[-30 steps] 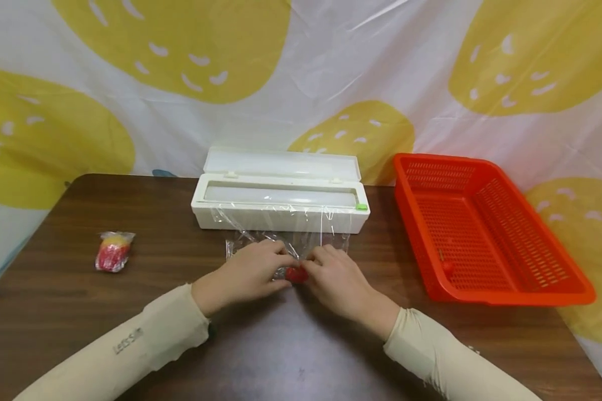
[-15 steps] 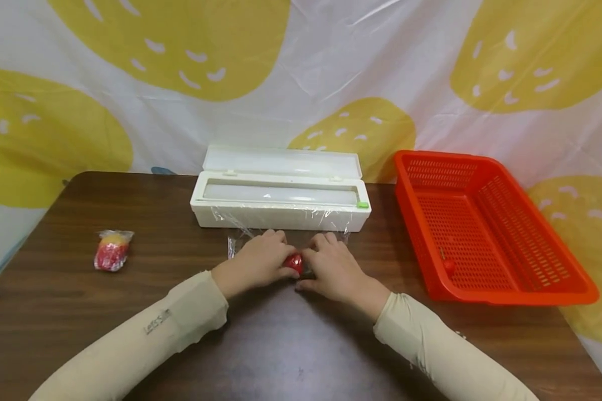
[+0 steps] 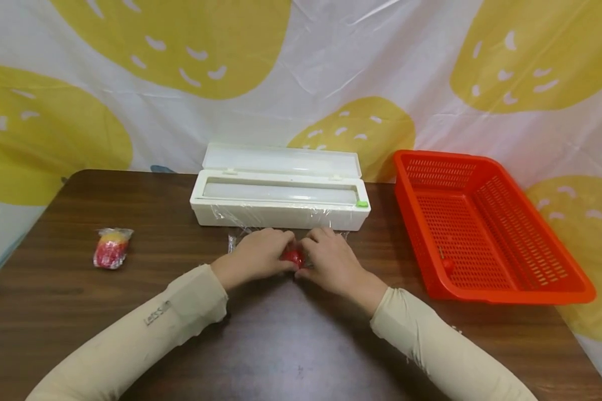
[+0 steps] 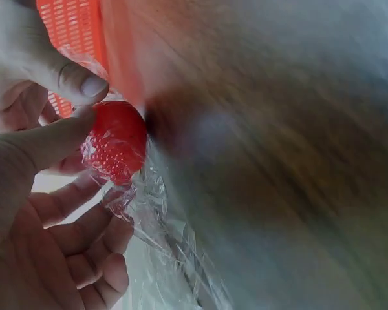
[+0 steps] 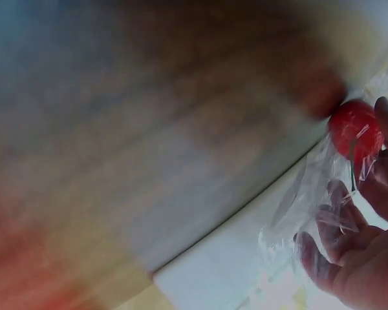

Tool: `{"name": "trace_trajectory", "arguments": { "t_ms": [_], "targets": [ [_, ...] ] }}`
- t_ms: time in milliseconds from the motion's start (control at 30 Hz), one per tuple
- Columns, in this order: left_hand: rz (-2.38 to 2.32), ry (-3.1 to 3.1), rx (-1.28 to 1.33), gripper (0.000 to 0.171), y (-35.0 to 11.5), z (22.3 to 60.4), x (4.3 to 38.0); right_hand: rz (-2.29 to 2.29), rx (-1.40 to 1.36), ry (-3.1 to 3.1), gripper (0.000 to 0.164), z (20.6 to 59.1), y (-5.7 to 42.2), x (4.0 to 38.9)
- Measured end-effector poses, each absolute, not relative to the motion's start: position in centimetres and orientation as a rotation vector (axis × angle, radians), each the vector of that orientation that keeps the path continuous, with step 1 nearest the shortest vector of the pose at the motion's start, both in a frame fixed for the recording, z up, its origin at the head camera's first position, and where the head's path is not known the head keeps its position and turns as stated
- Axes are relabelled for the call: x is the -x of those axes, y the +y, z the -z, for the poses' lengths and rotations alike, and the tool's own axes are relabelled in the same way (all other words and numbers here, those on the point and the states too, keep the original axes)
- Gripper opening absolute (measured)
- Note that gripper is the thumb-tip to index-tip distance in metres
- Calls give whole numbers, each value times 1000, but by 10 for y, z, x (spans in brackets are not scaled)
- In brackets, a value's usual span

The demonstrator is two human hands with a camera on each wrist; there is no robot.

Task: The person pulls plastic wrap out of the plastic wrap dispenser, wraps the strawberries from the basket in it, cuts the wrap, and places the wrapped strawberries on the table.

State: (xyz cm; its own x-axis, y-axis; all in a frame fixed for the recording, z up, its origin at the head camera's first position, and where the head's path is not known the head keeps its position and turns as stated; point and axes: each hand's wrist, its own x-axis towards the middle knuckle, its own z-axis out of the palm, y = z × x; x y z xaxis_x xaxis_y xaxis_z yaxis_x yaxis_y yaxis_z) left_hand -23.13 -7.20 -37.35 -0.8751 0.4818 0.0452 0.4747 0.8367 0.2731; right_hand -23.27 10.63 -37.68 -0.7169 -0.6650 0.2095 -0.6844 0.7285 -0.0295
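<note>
A small round red fruit (image 4: 119, 142), partly covered with clear cling film (image 4: 161, 219), sits between both hands in front of the white film box (image 3: 281, 216). Its thin green stem shows under the film in the right wrist view. My left hand (image 3: 258, 253) pinches the fruit, thumb on its side and fingers beneath. Opposite it, my right hand (image 3: 333, 264) has thumb and forefinger at the fruit's edge, its other fingers curled under loose cling film (image 5: 310, 187). Film still runs from the box's front to the hands, which hide much of the fruit.
The film box stands with its lid (image 3: 281, 160) raised, a green slider (image 3: 362, 204) at its right end. A red plastic basket (image 3: 511, 295) on the right holds a stemmed red fruit (image 3: 448, 266). A wrapped red-and-yellow item (image 3: 112, 249) lies left on the brown table (image 3: 301, 345).
Both hands have moved forward toward the box with the fruit. The film between box and hands hangs less taut. The left hand has come round the fruit.
</note>
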Motion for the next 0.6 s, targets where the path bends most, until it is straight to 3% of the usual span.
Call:
{"name": "trace_trajectory", "arguments": {
  "t_ms": [600],
  "targets": [
    [-286,2967,-985,38,-80,378,246,-115,-1154,-2764,38,380,105,252]
  ]
}}
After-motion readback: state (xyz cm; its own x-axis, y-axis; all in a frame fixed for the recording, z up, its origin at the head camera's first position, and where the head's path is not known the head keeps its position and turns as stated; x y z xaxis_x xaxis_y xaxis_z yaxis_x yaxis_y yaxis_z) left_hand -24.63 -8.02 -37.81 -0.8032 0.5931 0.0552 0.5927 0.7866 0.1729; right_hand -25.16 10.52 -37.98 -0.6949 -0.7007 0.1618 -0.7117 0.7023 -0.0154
